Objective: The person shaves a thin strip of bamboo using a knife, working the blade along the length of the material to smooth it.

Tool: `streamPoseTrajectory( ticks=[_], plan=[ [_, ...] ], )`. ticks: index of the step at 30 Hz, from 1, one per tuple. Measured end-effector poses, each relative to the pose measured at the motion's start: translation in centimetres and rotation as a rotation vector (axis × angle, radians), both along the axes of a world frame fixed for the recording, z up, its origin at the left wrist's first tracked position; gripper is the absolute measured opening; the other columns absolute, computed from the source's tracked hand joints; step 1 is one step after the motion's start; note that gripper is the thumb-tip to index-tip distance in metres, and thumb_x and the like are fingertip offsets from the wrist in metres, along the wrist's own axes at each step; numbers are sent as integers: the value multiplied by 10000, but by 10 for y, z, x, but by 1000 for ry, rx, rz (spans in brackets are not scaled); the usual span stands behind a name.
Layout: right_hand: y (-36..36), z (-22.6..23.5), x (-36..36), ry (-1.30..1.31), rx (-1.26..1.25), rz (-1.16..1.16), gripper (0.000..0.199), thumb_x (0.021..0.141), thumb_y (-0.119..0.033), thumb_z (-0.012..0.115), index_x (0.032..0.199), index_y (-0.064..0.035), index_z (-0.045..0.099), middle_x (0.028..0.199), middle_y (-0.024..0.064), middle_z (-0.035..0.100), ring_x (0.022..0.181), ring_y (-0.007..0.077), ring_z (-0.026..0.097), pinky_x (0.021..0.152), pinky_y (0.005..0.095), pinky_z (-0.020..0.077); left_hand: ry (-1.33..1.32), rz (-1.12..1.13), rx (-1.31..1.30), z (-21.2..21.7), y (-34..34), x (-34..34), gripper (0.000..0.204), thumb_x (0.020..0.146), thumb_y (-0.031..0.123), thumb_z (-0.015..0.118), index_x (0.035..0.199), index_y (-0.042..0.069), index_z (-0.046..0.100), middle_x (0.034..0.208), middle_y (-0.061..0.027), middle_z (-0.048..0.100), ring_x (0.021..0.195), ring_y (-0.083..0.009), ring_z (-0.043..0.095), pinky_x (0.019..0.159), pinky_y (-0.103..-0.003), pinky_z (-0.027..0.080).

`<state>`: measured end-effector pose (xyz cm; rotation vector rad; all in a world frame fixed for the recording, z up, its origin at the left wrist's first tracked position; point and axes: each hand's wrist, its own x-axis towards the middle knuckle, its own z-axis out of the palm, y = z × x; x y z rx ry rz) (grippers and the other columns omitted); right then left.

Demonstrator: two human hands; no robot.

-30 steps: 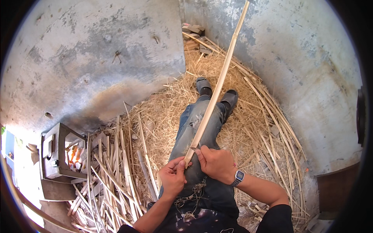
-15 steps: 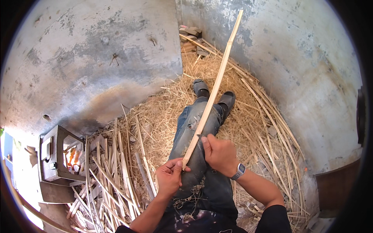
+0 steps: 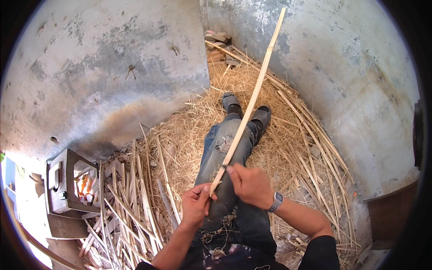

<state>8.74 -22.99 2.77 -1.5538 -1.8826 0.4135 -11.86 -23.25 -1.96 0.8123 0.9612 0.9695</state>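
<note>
A long pale bamboo strip lies slantwise over my legs, its far end raised toward the wall. My left hand pinches its near end between thumb and fingers. My right hand is closed in a fist around a small knife; only a dark bit of the blade shows, pressed across the strip, and the handle is hidden in the fist. A thin shaving lifts from the strip between blade and left hand. Thin curled shavings lie on my lap.
Fine straw-like shavings cover the floor around my legs. Bamboo strips are heaped at left beside a metal-framed box with orange pieces inside. More long strips run along the right wall.
My right hand and the knife have slid down the strip, closer to my left hand. A shaving now curls up near the strip's near end. My left hand stays almost still.
</note>
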Motion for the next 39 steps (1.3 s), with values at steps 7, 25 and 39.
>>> streamPoseTrajectory(
  ticks=[7, 25, 39],
  plan=[
    [-7, 5, 0, 396, -198, 119, 400, 1093, -309, 567, 838, -16, 663, 608, 185, 616, 556, 356, 651, 543, 443, 479, -14, -46, 35, -2, 0, -2, 314, 1096, 215, 641, 1251, -49, 712, 871, -110, 769, 445, -33, 464, 421, -180, 365],
    [-42, -4, -13, 283, -198, 523, 188, 905, -175, 761, 789, -95, 636, 615, 104, 641, 573, 346, 665, 535, 420, 519, 166, 105, 140, -4, -8, 17, 269, 1071, 175, 679, 1202, -56, 726, 946, -109, 804, 496, -14, 533, 426, -186, 403],
    [37, 21, 66, 6, 85, -321, 360, 1112, -304, 526, 863, -45, 542, 617, 213, 587, 607, 449, 632, 534, 513, 478, 167, 64, 150, 3, -12, 15, 318, 1079, 198, 665, 1217, -85, 705, 939, -147, 800, 440, -33, 496, 417, -186, 394]
  ],
)
